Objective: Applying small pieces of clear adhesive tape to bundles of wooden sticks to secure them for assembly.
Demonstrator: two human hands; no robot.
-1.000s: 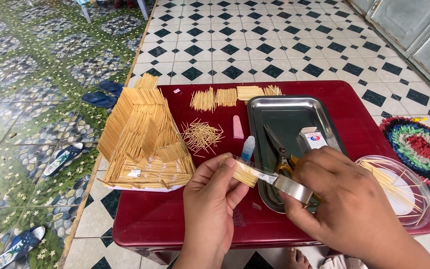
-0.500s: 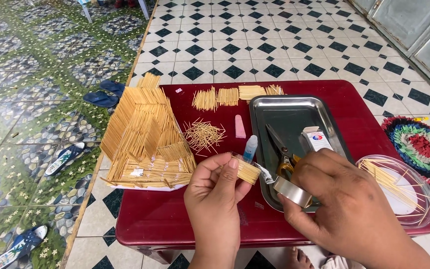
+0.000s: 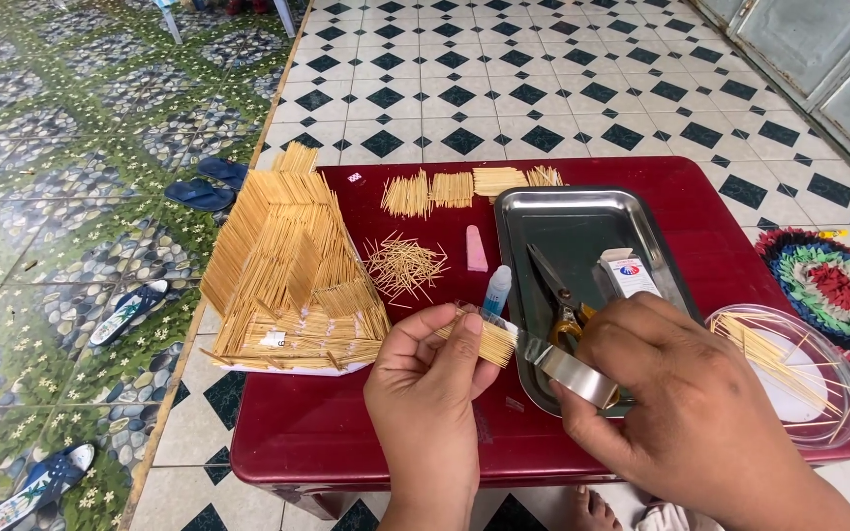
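toothpick bundle (image 3: 487,340) pinched in left hand (image 3: 427,379); right hand (image 3: 686,403) closed round tape roll (image 3: 576,372)

Right hand (image 3: 681,393) covers the scissors' (image 3: 555,295) handles and part of the tape roll (image 3: 582,374); both forearms cut off by bottom edge.

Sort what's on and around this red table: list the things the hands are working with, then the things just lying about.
In hand:
left hand
small stick panel
right hand
tape roll

Lying about:
stick house model
loose stick pile
glue tube
scissors
metal tray
clear bowl of sticks
sandals
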